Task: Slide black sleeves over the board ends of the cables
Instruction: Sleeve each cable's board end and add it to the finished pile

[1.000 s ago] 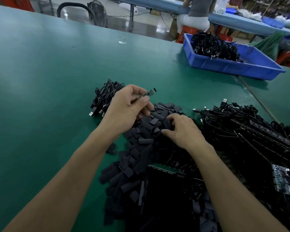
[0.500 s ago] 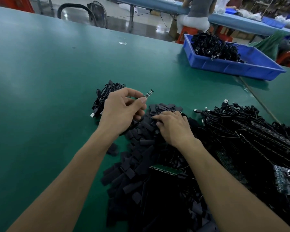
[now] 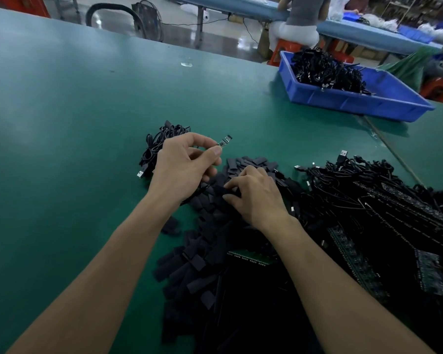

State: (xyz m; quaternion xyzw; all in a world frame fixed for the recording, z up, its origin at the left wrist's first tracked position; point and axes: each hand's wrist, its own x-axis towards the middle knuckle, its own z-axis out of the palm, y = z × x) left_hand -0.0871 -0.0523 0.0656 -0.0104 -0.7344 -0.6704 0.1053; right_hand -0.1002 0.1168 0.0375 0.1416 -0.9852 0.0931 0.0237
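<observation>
At frame centre my left hand [image 3: 183,166] pinches the cable's small board end [image 3: 225,141], tip raised clear for sleeving; my right hand [image 3: 256,194] picks into the black sleeves [image 3: 251,162] just below, fingers curled on one.

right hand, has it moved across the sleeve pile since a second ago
Yes. The right hand has slid left over the pile of black sleeves, away from the tangled cables and closer to the left hand holding the small board.
</observation>
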